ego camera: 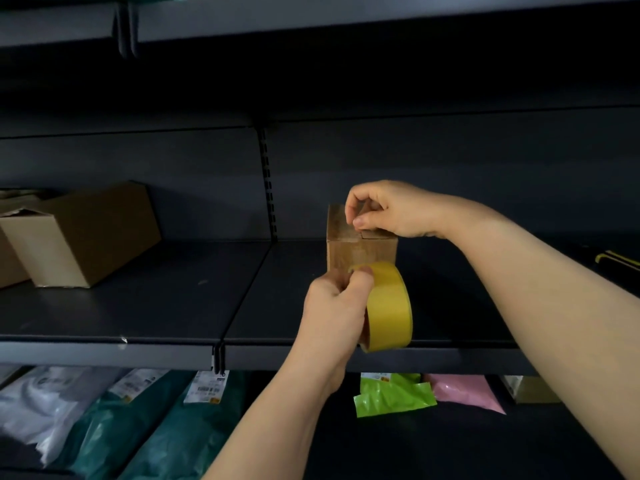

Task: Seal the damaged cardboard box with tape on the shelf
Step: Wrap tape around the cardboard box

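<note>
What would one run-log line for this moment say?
left hand grips yellow tape roll | roll before small brown cardboard box | right hand pinches box top | box on dark metal shelf

We can read no words or numbers here. A white label (206, 386) lies on a teal bag (180, 434) below the shelf (138, 351). It shows barcode-like stripes and small orange patches, but its print is too small and blurred. A second label (136, 382) to its left and a pale label (375, 376) on the green bag (391, 398) are equally illegible.
</note>
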`<state>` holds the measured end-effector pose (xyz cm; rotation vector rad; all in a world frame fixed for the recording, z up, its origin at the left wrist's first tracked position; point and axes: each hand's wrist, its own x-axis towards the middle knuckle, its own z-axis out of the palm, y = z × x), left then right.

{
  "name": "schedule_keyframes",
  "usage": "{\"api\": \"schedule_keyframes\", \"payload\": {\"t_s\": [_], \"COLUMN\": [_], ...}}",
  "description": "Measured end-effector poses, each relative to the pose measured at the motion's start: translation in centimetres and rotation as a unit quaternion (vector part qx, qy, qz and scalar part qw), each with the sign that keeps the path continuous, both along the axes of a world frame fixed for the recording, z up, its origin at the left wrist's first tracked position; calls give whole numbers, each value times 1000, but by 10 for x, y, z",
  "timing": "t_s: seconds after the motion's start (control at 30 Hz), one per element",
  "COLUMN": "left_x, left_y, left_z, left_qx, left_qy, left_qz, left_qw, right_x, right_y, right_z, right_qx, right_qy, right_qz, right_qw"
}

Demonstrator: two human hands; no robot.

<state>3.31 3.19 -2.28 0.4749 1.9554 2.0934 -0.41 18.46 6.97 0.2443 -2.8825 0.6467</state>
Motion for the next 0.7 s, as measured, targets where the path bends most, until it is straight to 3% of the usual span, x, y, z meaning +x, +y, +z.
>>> {"api": "schedule_keyframes", "payload": {"t_s": [0.37, 0.7], "left_x": [-2, -6], "left_y": [1, -1], "left_z": [2, -2], "left_qx": [5, 16], "left_qy": [-10, -11], "left_qz": [-1, 21], "left_qw": [1000, 1000], "right_x": [-13, -4], "right_y": [5, 12], "right_z": [-10, -29], "right_qx": [-51, -4], "right_qy": [30, 161], "right_qz": [-22, 20], "right_qw": [998, 987]}}
